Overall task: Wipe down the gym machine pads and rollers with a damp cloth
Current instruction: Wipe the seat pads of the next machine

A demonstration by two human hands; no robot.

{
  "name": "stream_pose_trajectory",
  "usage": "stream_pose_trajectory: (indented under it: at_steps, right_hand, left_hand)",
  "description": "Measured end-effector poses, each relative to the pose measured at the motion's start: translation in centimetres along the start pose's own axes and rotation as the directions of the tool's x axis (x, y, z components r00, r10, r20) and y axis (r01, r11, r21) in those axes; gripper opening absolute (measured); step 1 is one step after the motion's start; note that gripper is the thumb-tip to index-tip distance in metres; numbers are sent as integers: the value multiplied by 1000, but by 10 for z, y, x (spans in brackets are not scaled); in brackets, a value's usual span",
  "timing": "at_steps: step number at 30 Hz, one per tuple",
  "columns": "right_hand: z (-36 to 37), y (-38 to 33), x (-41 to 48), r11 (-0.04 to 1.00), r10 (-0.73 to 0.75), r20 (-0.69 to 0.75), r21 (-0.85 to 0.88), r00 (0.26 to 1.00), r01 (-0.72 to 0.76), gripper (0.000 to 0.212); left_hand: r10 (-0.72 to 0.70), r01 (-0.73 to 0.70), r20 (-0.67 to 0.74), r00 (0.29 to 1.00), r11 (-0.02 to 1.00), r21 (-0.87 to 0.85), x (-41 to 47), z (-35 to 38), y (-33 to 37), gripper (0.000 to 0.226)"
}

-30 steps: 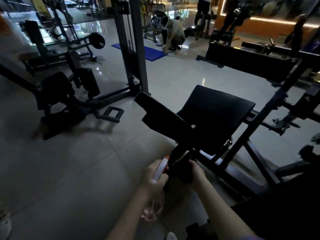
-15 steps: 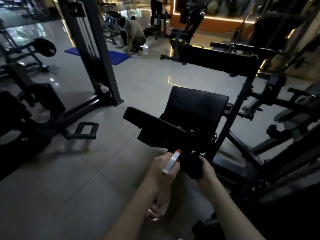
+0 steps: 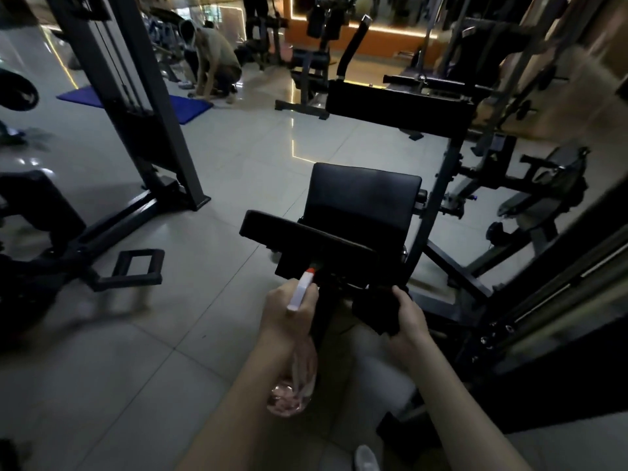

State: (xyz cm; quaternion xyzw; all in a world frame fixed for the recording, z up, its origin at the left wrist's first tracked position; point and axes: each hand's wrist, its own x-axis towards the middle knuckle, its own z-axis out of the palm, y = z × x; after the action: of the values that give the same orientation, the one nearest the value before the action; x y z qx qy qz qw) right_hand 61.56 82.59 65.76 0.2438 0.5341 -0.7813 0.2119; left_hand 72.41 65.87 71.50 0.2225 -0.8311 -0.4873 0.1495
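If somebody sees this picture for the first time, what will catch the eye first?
First the two hands low in the centre: the left hand grips a spray bottle with an orange tip, the right hand holds a dark cloth. Just beyond them stands the machine's black pad, and far back on the left a person crouches beside a blue mat.

It was a dim commercial gym: black padded machines (image 3: pixel 360 205) stood across a glossy tiled floor (image 3: pixel 221 158), a cable tower (image 3: pixel 129 96) rose at left, and a blue exercise mat (image 3: pixel 183 105) lay beyond it.
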Motion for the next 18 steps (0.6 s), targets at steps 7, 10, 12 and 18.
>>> stream_pose_trajectory:
  at_steps: [7, 10, 12, 18]
  right_hand:
    - [27, -18, -9, 944, -271, -65, -215, 960, 252, 41]
    - [40, -26, -14, 871, -410, -62, -323, 910, 370, 43]
    - [51, -31, -19, 785, -526, -40, -407, 850, 467, 41]
    - [74, -20, 1, 273, -716, 347, -659, 605, 701, 45]
  left_hand:
    - [-149, 138, -116, 982, 986, -98, 5, -23, -9, 37]
    - [-139, 126, -154, 978, 988, -94, 5, -27, -14, 34]
    - [-155, 140, -172, 973, 985, -100, 8, -30, -16, 32]
    - [-274, 240, -248, 929, 958, -158, 26, -39, -20, 35]
